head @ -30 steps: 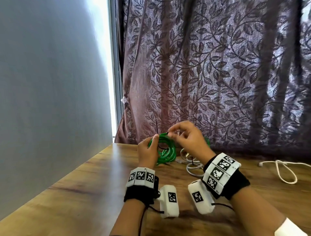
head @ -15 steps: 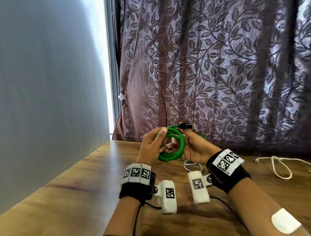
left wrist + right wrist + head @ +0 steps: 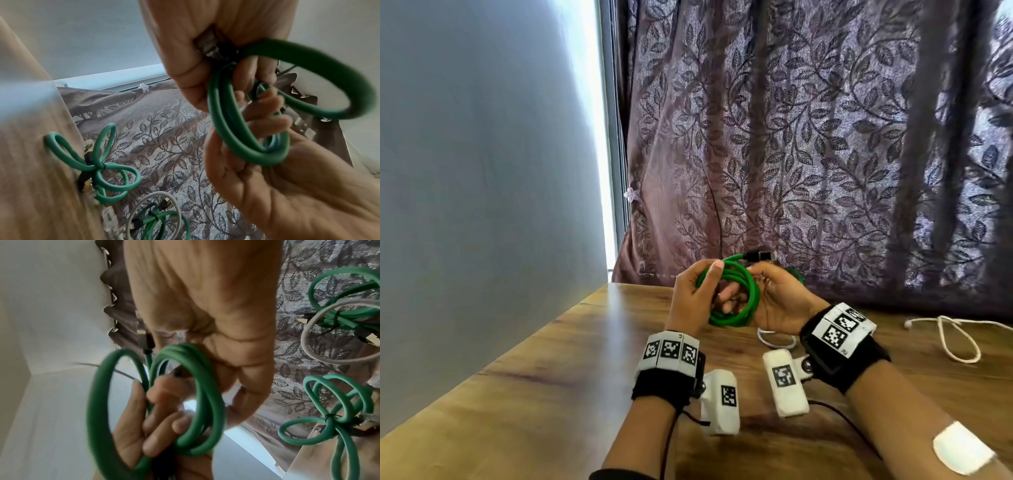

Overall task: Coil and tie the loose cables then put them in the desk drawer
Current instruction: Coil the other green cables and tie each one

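A green cable wound into a coil hangs a little above the wooden desk, held between both hands. My left hand grips the coil's left side, thumb laid over the top strands. My right hand cups the right side with its fingers curled through the loops. The cable's black plug sticks out at the top of the coil. A thin black strand rises from the coil in front of the curtain. No drawer shows in any view.
Behind the hands, tied green cable bundles and a grey cable lie by the curtain. A loose white cable lies at the right, another white loop under my right hand. A grey wall runs along the left.
Both hands have lifted the coil. My right hand has gone from pinching its top to cupping its right side, palm turned up. The black plug now stands out on top.
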